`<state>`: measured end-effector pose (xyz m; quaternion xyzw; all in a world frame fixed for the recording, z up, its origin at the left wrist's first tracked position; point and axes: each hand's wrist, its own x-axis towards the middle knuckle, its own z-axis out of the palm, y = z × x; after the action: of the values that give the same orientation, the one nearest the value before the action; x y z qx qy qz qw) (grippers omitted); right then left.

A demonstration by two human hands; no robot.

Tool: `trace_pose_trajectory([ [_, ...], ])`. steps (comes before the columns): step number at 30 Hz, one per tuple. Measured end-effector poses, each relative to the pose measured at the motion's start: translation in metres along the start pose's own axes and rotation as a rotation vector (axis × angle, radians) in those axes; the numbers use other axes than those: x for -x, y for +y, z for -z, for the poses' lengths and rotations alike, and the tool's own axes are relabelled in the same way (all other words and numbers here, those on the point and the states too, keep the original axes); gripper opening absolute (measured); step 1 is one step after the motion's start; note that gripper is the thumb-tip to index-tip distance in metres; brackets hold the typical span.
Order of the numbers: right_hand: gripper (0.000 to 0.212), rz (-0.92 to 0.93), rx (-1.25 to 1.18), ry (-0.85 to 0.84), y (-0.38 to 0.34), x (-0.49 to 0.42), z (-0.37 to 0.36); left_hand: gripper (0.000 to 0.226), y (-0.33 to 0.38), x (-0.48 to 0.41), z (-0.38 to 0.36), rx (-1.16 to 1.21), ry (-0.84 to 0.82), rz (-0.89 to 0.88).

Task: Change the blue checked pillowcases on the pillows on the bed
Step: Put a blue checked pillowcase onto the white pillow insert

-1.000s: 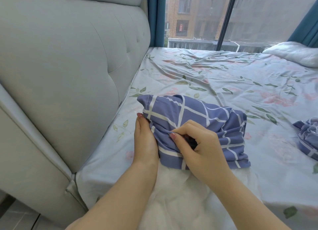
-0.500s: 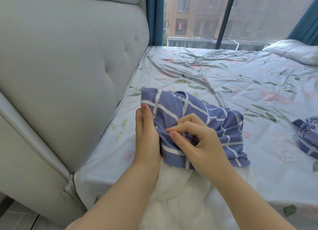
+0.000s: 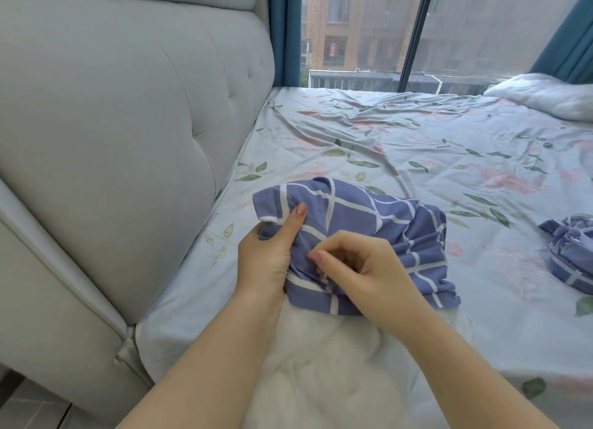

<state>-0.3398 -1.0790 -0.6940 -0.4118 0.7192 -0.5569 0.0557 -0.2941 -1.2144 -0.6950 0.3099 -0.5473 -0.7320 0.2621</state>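
we are working on the blue checked pillowcase point(image 3: 353, 216), bunched over the far end of the white pillow point(image 3: 321, 364), which is lying just beside the headboard point(image 3: 128, 139) with its near end bare. our left hand point(image 3: 266, 258) is clamping the headboard-side edge of the case, thumb lying on top and fingers tucked out of sight beneath. our right hand point(image 3: 362, 274) is curling its fingers and pinching a gathered fold a little farther from the headboard.

the cloth is looking thin, light and limp, so we are expecting it to bunch and drag on the soft filling rather than slide. the hem at the open mouth, one hand at each side, is seeming the best hold. the pillow is looking squashy and unlikely to push back.

away from the headboard the flowered sheet point(image 3: 417, 146) is lying wrinkled, offering wide room. a second blue checked bundle point(image 3: 571, 252) is sitting well away from the headboard, a bare pillow point(image 3: 545, 97) farther off. the bed edge point(image 3: 150, 342) is running close under our left arm.
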Motion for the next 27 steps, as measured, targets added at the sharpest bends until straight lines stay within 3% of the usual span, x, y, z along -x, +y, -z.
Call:
trace_pose_trajectory([
  [4, 0.016, -0.161, 0.351, 0.210, 0.027, -0.004, 0.025, 0.046, 0.003, -0.010, 0.019, -0.182, -0.079, 0.129],
  [7, 0.034, -0.327, 0.613, 0.169, 0.043, -0.003, 0.051, 0.042, 0.006, -0.014, 0.033, -0.460, -0.142, 0.156],
  [10, 0.041, -0.465, 0.852, 0.127, 0.055, -0.001, 0.068, 0.066, 0.009, -0.014, 0.037, -0.605, -0.201, 0.194],
  [13, 0.036, -0.617, 0.813, 0.165, 0.066, 0.000, 0.080, 0.078, 0.008, -0.010, 0.036, -0.708, -0.310, 0.196],
  [16, 0.043, -0.799, 0.700, 0.295, 0.074, -0.004, 0.086, 0.064, 0.010, -0.007, 0.036, -0.760, -0.342, 0.193],
  [20, 0.068, -0.952, 0.278, 0.325, 0.073, -0.011, 0.086, 0.048, 0.012, -0.008, 0.033, -0.631, -0.307, 0.117],
  [22, 0.074, -0.998, 0.165, 0.287, 0.071, -0.012, 0.085, 0.057, 0.010, -0.008, 0.029, -0.502, -0.312, 0.072],
  [25, 0.064, -0.927, 0.176, 0.257, 0.066, -0.009, 0.085, 0.096, 0.003, -0.009, 0.028, -0.409, -0.393, 0.096],
  [27, 0.036, -0.746, 0.091, 0.304, 0.059, -0.005, 0.085, 0.098, 0.001, -0.010, 0.029, -0.400, -0.388, 0.062],
])
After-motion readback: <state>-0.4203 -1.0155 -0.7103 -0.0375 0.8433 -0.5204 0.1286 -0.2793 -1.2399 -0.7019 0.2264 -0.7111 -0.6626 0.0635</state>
